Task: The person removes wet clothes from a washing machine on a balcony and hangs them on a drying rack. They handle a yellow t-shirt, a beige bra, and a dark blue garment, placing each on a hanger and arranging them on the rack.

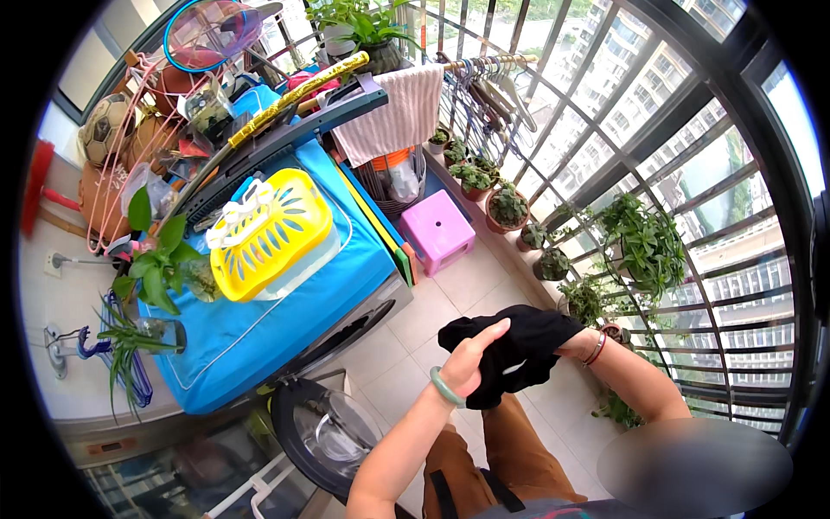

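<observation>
A bunched black cloth garment point(527, 333) hangs in front of me at waist height. My left hand point(467, 362) grips its left side, the thumb lying over the cloth and the other fingers partly hidden by it; a green bangle circles that wrist. My right hand point(574, 344) reaches into the black cloth from the right, so only its wrist end shows and its fingers are covered. To the left below, the round door point(290, 424) of a front-loading washing machine stands open.
A blue cover point(346, 281) drapes the machine, bearing a yellow basket point(303, 221) and potted greenery. A pink stool point(438, 223) stands on the tiles. Several pots point(507, 208) line the barred window, with hangers point(493, 86) on a rail. Piled balls and boxes fill the far left.
</observation>
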`<act>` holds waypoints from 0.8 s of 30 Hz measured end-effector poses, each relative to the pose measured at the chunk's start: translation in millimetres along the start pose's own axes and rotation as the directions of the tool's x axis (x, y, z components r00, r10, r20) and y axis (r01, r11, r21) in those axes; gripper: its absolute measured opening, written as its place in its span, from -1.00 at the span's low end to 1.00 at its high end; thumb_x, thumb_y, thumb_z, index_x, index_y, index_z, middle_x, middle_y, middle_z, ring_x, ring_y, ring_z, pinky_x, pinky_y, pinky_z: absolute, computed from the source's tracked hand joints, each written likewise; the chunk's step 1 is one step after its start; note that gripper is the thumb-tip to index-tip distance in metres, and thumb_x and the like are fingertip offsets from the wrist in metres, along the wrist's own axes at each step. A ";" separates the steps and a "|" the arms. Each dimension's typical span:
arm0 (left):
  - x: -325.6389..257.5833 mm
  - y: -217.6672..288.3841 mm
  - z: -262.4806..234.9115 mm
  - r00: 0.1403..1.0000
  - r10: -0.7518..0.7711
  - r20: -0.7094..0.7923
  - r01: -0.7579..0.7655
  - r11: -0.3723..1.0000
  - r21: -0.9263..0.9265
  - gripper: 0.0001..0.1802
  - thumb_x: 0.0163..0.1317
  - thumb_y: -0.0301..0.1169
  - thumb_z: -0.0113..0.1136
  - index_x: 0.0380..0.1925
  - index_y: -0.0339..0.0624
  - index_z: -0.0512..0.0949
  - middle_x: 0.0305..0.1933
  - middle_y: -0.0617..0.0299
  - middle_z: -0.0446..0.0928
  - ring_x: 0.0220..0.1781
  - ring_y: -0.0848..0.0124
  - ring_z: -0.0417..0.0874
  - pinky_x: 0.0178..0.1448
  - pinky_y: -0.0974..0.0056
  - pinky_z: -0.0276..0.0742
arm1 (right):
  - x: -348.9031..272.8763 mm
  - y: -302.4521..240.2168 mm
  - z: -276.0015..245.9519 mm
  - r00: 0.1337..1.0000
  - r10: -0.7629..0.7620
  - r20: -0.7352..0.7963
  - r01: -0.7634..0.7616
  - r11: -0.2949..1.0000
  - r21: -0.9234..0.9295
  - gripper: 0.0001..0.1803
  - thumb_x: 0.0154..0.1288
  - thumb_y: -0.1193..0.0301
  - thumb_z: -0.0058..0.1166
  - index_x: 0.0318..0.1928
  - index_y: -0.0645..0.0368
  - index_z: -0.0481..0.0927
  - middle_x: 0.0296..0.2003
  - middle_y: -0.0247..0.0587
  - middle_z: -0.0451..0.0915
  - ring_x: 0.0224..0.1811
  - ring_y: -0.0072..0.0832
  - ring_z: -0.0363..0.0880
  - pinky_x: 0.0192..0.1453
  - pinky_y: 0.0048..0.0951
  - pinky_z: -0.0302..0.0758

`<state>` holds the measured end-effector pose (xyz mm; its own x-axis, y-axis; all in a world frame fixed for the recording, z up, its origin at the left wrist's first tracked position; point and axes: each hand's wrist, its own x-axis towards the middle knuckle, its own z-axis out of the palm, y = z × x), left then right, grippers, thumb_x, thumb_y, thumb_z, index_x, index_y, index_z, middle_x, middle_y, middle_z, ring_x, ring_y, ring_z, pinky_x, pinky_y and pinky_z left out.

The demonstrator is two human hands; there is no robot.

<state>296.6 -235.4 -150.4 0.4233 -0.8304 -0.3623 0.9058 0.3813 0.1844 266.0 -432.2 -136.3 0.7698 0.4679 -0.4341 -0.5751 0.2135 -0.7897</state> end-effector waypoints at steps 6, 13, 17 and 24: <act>78.6 49.8 -26.4 0.977 -0.060 -0.207 0.165 0.826 0.539 -0.55 0.15 -0.17 0.42 -0.19 -0.38 0.64 -0.14 0.26 0.62 -0.15 0.53 0.59 -0.01 0.43 0.49 | 53.3 -35.5 -109.3 0.883 0.454 0.120 -0.143 0.502 -0.853 -0.59 0.44 0.27 0.02 0.09 0.35 0.51 -0.11 -0.22 0.64 0.04 -0.51 0.55 0.21 -0.46 0.43; 139.1 81.6 -41.2 0.961 0.184 -0.208 -0.038 0.828 0.559 -0.83 0.25 -0.29 0.28 -0.42 -0.14 0.63 -0.48 0.33 0.60 -0.31 0.53 0.59 -0.09 0.36 0.46 | 168.1 -107.1 -193.9 0.915 -0.050 -0.401 -0.185 0.831 -0.524 -0.67 0.49 0.31 -0.08 -0.13 0.35 0.63 -0.35 -0.22 0.68 -0.36 -0.56 0.67 -0.30 -0.51 0.62; 177.7 105.7 -35.7 0.903 0.372 -0.216 -0.206 0.815 0.541 -0.72 0.35 -0.23 0.16 -0.35 -0.22 0.65 -0.34 0.26 0.64 -0.13 0.51 0.58 0.08 0.35 0.41 | 255.0 -116.0 -239.6 0.532 -0.789 -0.306 -0.036 0.340 -0.940 -0.79 0.39 0.41 -0.01 -0.10 0.26 0.60 -0.29 -0.04 0.65 -0.29 -0.23 0.66 -0.26 -0.28 0.59; 239.8 162.3 -18.7 0.871 0.448 -0.199 -0.367 0.865 0.342 -0.47 0.41 -0.15 0.09 0.26 -0.22 0.41 -0.29 0.16 0.63 -0.28 0.49 0.60 -0.17 0.34 0.57 | 312.7 -95.6 -259.3 0.486 -0.808 -0.334 -0.267 0.227 -0.937 -0.64 0.30 0.40 0.07 0.09 0.20 0.46 -0.14 0.06 0.59 -0.18 0.01 0.61 -0.15 -0.10 0.57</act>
<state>545.4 -365.0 -224.4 0.7781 -0.4714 -0.4152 0.6232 0.4960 0.6046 633.5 -528.7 -309.0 0.9312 -0.2311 0.2820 -0.0762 -0.8797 -0.4693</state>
